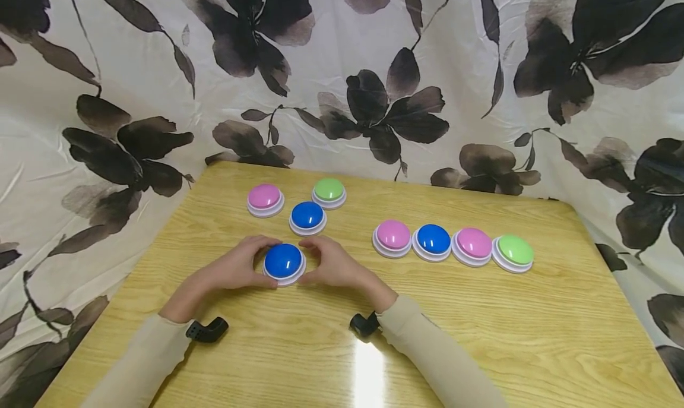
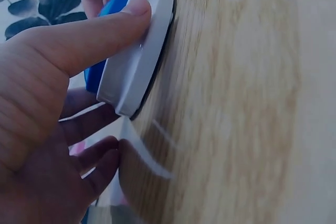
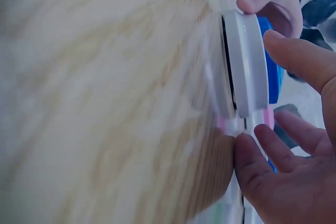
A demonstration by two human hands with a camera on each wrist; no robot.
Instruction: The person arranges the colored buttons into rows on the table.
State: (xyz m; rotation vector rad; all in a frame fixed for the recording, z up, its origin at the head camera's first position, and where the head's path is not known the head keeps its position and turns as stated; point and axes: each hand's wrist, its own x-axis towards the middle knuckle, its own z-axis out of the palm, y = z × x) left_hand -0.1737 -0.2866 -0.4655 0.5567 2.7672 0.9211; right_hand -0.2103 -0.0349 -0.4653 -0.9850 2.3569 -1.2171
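A blue push button [image 1: 283, 261] with a white round base sits at the table's left middle, between the two hands. The left hand [image 1: 237, 265] pinches its base, the thumb [image 2: 113, 30] laid along the white side and other fingers round the far side. On the opposite side is the right hand [image 1: 339, 265], its thumb [image 3: 294, 56] right at the blue dome's edge. The other fingers of that hand spread loosely beside the base in the right wrist view. Just behind stands a second blue button [image 1: 307, 216].
A pink button [image 1: 264, 198] and a green button [image 1: 329, 190] stand farther back. To the right runs a row of a pink button [image 1: 393, 236], a blue button [image 1: 433, 240], another pink button [image 1: 474, 244] and a green button [image 1: 515, 251]. Flowered cloth [image 1: 395, 51] hangs behind the wooden table [image 1: 481, 325].
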